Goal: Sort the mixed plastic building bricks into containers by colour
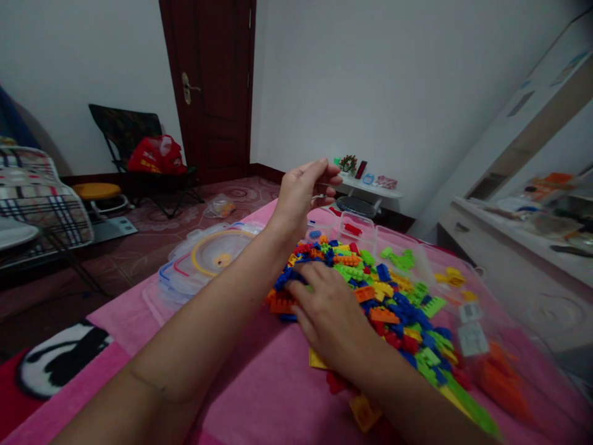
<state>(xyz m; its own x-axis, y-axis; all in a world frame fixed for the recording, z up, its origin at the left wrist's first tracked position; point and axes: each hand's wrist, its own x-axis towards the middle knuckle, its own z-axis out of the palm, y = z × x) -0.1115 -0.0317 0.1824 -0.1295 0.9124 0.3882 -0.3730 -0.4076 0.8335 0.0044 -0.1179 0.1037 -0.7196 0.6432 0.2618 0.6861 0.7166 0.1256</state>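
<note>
My left hand [313,185] is raised over the far edge of the pile, near the clear plastic boxes. Its fingers are loosely bent and apart, and nothing shows between them. Down in the heap of colourful building bricks [384,290], my right hand [324,306] rests with its fingers spread. Those fingertips touch blue bricks [283,279], with an orange brick [281,304] just beside them. Behind the pile, one clear box [370,230] has a red brick [353,229] in it. A blue brick [315,235] lies in the compartment to its left.
Clear lids with coloured rims [194,262] are stacked on the pink cloth [259,371] at left. Green bricks [399,258] and yellow bricks [451,276] sit in boxes to the right. A clear bag with orange pieces [503,380] lies at the right edge.
</note>
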